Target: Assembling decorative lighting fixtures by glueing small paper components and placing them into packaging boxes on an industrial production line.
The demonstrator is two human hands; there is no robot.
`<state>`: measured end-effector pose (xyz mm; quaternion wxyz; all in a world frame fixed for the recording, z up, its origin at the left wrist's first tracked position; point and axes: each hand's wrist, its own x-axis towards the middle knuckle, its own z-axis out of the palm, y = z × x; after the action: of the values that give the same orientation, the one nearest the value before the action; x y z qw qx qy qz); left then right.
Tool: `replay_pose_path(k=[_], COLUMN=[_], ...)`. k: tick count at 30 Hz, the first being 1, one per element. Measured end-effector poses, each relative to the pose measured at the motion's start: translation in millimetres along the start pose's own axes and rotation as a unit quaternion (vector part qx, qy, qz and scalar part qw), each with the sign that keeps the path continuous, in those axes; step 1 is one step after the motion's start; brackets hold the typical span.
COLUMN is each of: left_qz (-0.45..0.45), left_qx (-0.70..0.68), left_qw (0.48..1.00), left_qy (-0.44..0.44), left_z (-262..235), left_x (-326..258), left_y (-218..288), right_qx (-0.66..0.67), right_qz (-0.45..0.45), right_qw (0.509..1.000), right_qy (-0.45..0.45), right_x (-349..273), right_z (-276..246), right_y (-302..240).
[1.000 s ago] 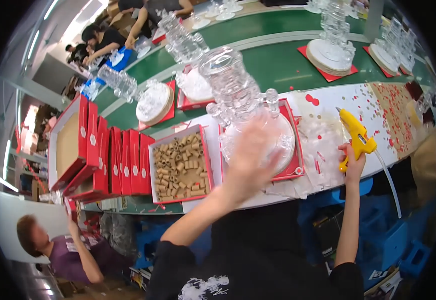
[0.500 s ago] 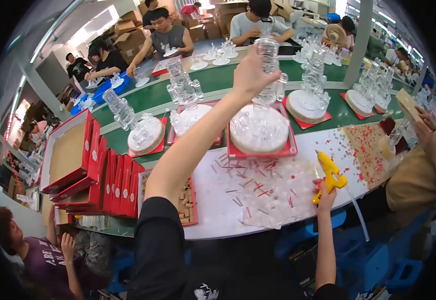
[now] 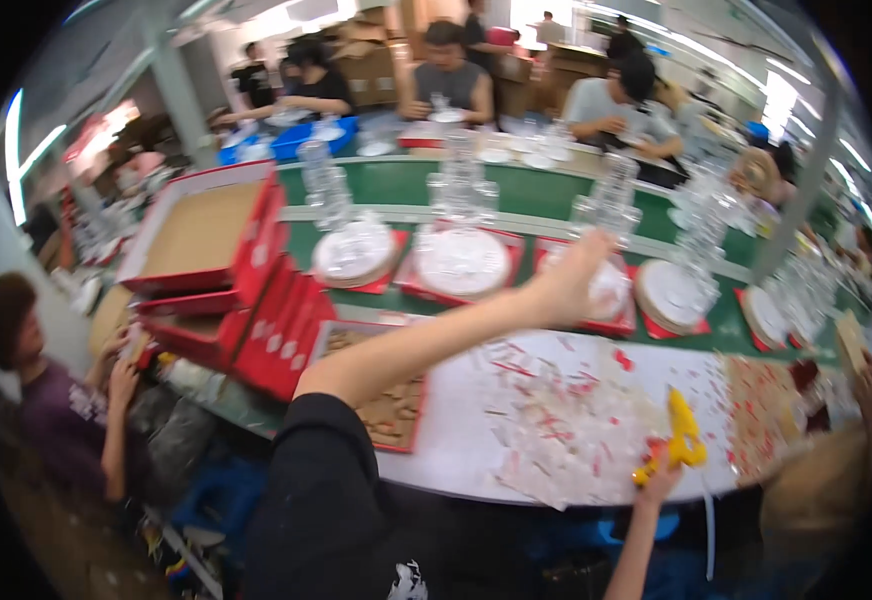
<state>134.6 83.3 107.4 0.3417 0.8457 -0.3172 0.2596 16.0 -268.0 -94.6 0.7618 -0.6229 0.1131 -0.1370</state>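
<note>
Left hand (image 3: 581,280), which half a second earlier had gripped the clear glass stand (image 3: 606,205) high up, now rested lower against it on its red tray (image 3: 596,322), grip unclear, while right hand (image 3: 659,482) clenched the yellow glue gun (image 3: 684,435) nearer the body.

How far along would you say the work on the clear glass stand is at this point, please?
Looks done: several clear tiered stands sit on red trays along the green belt. In hand: the left hand reaches out to one clear stand on its red tray, though blur hides the grip; the right hand holds a yellow glue gun at the white table. What is left cannot be judged.
</note>
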Motion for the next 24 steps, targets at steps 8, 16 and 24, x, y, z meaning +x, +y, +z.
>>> replay_pose_path(k=[8, 16, 24], left_qz=[-0.204, -0.412, -0.053], left_qx=[0.521, 0.553, 0.415], left_qw=[0.825, 0.724, 0.908], left_qy=[0.081, 0.024, 0.011], left_z=[-281, -403, -255], left_x=[-172, -246, -168], left_y=[162, 165, 170], right_qx=[0.037, -0.001, 0.043], right_qz=[0.004, 0.012, -0.032], right_qw=[0.999, 0.999, 0.998], right_qy=[0.007, -0.039, -0.031], right_x=[28, 41, 33], right_z=[-5, -10, -11], right_y=[13, 39, 25])
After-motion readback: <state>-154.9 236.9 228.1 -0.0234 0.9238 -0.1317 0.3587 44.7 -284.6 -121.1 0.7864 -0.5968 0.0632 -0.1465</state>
